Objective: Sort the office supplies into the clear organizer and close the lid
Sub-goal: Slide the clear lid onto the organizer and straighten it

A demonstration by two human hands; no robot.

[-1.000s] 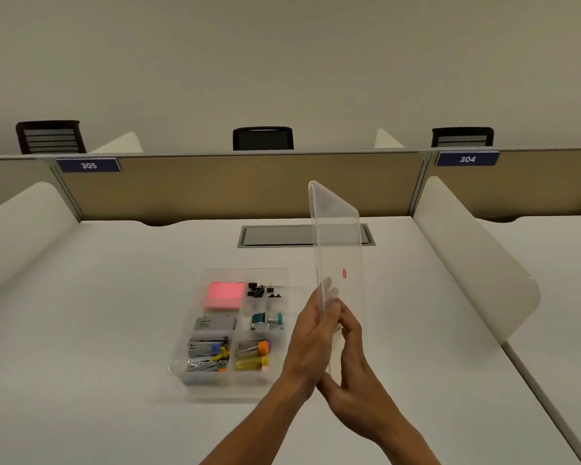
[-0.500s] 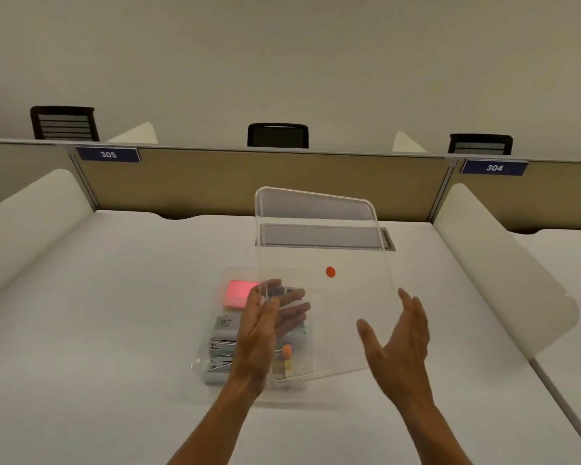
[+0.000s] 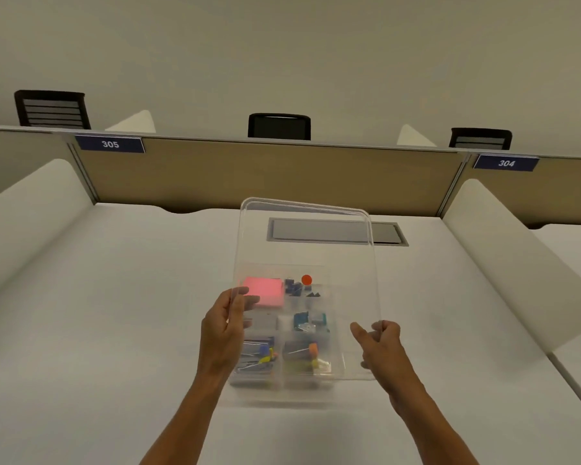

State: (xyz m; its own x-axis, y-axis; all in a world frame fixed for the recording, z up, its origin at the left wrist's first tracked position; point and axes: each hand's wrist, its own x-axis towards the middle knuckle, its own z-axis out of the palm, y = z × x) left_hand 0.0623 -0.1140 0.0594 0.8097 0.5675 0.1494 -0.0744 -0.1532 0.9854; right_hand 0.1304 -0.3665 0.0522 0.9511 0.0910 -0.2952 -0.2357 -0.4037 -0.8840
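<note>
Head view: two dark blue plaques with white numerals, "305" (image 3: 110, 144) and "304" (image 3: 505, 163), were fixed to the tan fabric partition (image 3: 265, 176) behind the smooth white desk (image 3: 114, 313). A clear, rigid plastic lid (image 3: 306, 250), rectangular with rounded corners and a raised rim, bore one small round orange sticker (image 3: 306, 279); its long axis ran away from the viewer, the far edge tilted upward. The left hand (image 3: 223, 330) gripped the lid's left edge, thumb over the top face, and the right hand (image 3: 379, 344) pinched the right edge, the hands well apart. Beneath and seen through the lid, the clear compartmented plastic organizer (image 3: 282, 387) rested on the desk, holding a square pink sticky-note pad (image 3: 265, 292), small dark binder clips (image 3: 296, 288) and coloured clips, blurred. A grey rectangular cable hatch (image 3: 388, 233) lay beyond.
</note>
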